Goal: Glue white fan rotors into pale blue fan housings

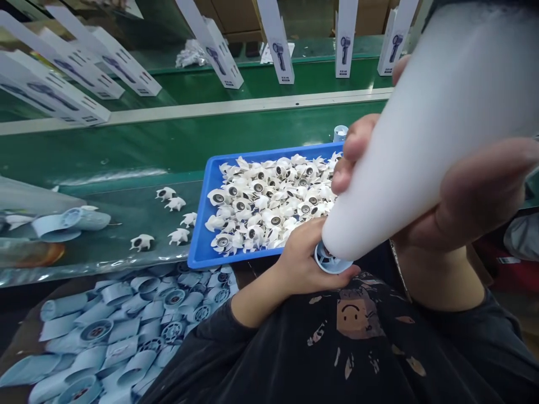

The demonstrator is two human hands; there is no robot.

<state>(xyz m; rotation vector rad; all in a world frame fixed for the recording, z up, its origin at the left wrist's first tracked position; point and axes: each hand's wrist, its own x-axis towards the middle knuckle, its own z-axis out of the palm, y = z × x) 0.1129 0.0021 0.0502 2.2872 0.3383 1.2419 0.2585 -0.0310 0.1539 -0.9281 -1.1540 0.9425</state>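
My left hand [301, 258] is wrapped round a light-blue round plastic housing [334, 266] with a spoked end, close to my shirt. My right hand [458, 219] grips a large, white, translucent cylinder [404, 140] that slants down from the upper right. Its lower end meets the housing's opening; whether it goes inside, I cannot tell. Just beyond my left hand, a blue tray [196, 247] holds a heap of white fan impellers [269, 196] with dark round hubs. The cylinder's upper end runs out of view.
Several loose impellers [141, 242] lie left of the tray. Many light-blue housings [120, 331] are piled at lower left. Across the green conveyor [168, 140] stand white printed boxes [280, 50]. One small blue housing [340, 133] stands behind the tray. Clear plastic bags [37, 196] lie at left.
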